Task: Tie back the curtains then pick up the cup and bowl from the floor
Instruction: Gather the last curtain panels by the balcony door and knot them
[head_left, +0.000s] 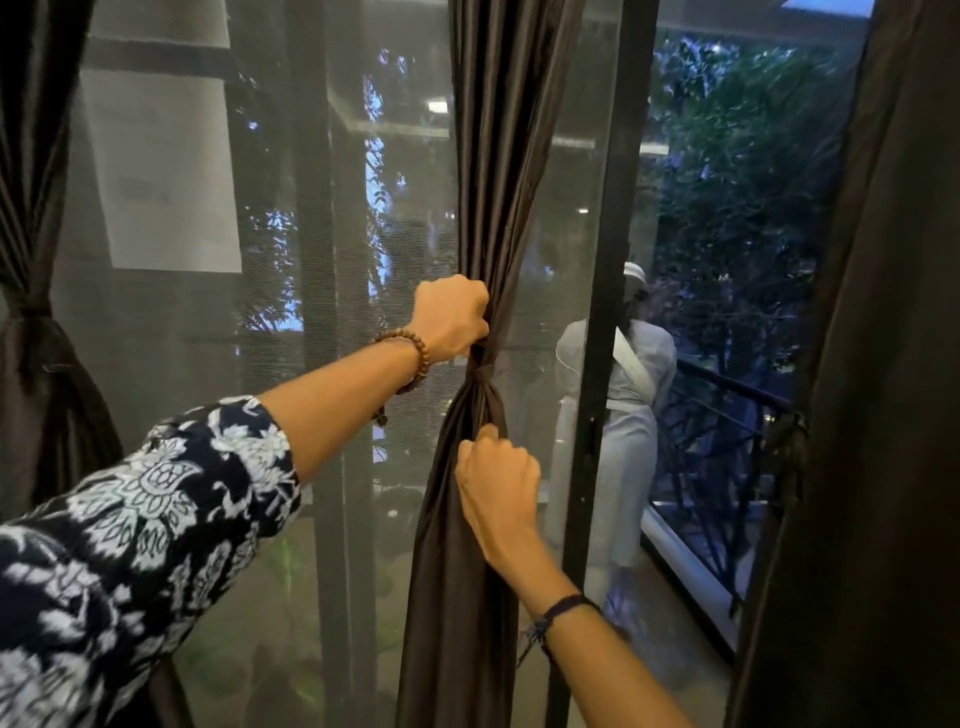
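Note:
A dark brown curtain (498, 171) hangs in the middle of the window, gathered into a narrow bunch by a tie band (480, 375). My left hand (449, 318) grips the bunched cloth just above the band. My right hand (496, 486) grips the cloth just below it. A second curtain (36, 218) at the far left is tied back at its waist. A third curtain (878, 364) hangs loose at the far right. No cup, bowl or floor is in view.
Behind the curtains a grey mesh screen (291, 260) covers the glass, with a dark door frame (602, 338) right of the middle curtain. Outside, a person in pale clothes (623, 415) stands by a balcony railing (727, 395), with trees beyond.

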